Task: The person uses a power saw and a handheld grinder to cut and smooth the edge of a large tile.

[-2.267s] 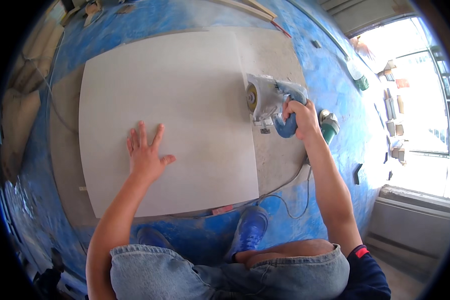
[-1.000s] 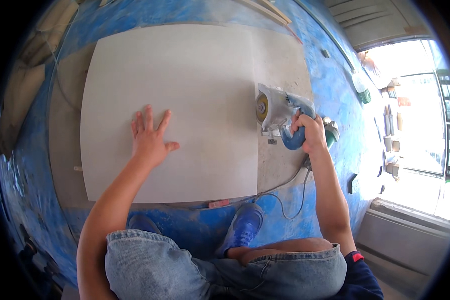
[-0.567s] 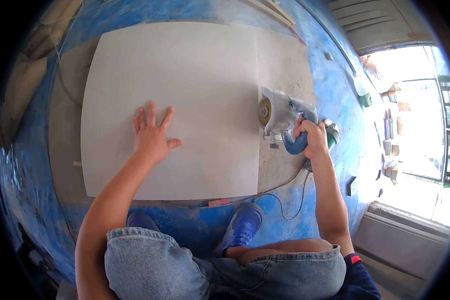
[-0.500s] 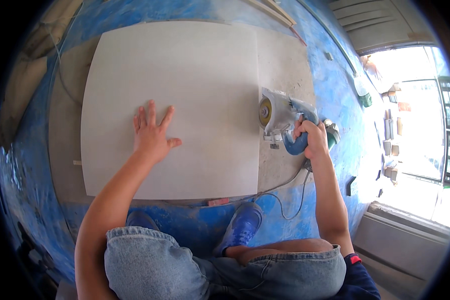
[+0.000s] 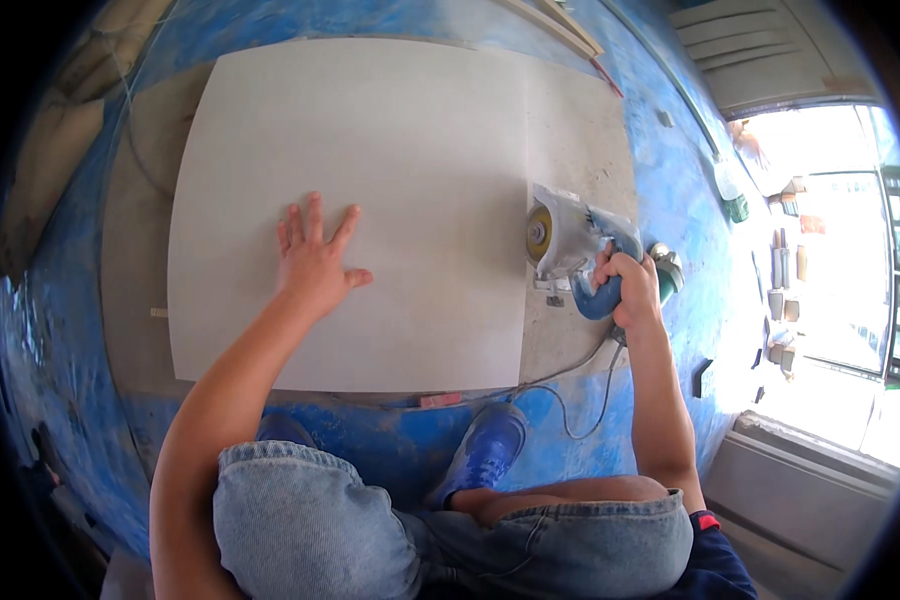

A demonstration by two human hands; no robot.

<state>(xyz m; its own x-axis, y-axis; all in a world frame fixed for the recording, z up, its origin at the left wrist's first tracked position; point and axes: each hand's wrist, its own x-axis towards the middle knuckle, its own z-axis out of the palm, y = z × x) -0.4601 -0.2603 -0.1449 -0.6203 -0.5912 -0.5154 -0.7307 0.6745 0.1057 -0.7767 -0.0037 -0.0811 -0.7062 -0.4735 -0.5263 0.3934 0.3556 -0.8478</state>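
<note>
A large pale grey tile [image 5: 400, 130] lies flat on a dusty board [image 5: 570, 130] that shows along its sides. Pressed flat on the left half of the tile, with fingers spread, is my left hand [image 5: 315, 262]. Fingers of my right hand [image 5: 635, 285] wrap round the blue handle of a tile saw [image 5: 570, 235]. The saw stands at the tile's right edge, its round yellowish blade facing the tile. I cannot tell whether the blade turns. A dark cord [image 5: 610, 385] trails from the saw toward my feet.
Blue paint-marked flooring [image 5: 665, 170] surrounds the board. A green power tool [image 5: 667, 268] lies just right of my right hand. Wooden strips [image 5: 550, 25] lie at the far side. A small reddish block [image 5: 440, 400] sits by the near edge, close to my blue shoe [image 5: 490, 445]. A bright doorway opens at right.
The view has shifted slightly. My left hand stays flat on the tile, and the saw in my right hand sits at nearly the same place along the edge.
</note>
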